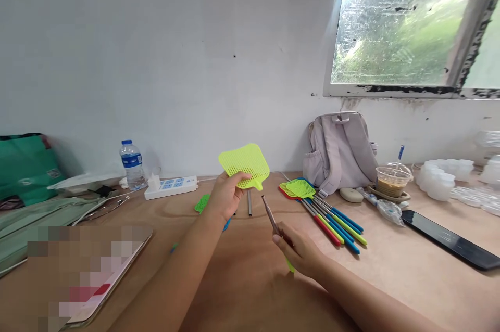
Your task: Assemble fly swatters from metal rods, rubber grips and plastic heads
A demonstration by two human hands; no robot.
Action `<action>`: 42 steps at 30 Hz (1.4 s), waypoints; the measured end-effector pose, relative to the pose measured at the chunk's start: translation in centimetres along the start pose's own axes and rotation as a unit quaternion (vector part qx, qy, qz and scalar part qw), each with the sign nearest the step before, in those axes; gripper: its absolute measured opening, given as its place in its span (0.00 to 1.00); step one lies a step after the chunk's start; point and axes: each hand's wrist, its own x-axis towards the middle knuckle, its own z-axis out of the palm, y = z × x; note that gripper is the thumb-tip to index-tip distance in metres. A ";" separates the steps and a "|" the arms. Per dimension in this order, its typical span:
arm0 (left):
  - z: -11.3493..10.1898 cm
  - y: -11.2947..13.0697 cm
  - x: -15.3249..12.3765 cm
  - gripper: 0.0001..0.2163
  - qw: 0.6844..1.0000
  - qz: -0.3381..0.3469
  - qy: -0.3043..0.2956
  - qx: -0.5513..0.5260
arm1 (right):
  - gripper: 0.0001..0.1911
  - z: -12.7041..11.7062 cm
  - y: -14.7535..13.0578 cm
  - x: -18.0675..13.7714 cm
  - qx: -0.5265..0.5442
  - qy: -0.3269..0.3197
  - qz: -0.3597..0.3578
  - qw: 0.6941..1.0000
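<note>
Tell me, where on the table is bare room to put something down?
Bare wood lies between the right hand and the black phone, and between the left hand and the power strip. It is crowded around the finished swatters, the backpack and the drink cup.

A light wooden surface (242, 280) is running along the wall. Lying on it: a water bottle (132, 164) and power strip (171, 187) at the far edge, a grey backpack (339, 150) leaning there, assembled swatters (324, 212) centre-right, a drink cup (391, 181), white containers (445, 178) far right, a dark phone (449, 238) near the right edge.
</note>
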 end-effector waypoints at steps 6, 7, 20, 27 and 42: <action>-0.2 0.0 -0.5 0.14 0.996 -0.074 -0.054 -0.022 | 0.10 0.1 -0.2 0.0 0.013 -0.016 0.023 1.000; -0.3 0.2 -0.6 0.14 0.996 -0.074 -0.056 -0.017 | 0.10 0.2 -0.1 0.0 0.016 -0.015 0.026 0.999; -1.3 0.0 -0.1 0.11 0.999 -0.029 -0.037 -0.007 | 0.09 0.6 0.7 0.0 -0.006 -0.014 0.027 1.000; -1.5 0.0 -0.1 0.17 0.997 -0.044 -0.056 -0.001 | 0.10 0.5 0.5 0.0 0.006 -0.022 0.028 0.999; -1.2 0.0 -0.6 0.14 0.995 -0.029 -0.073 0.069 | 0.12 0.6 0.2 -0.1 0.009 -0.014 0.042 0.999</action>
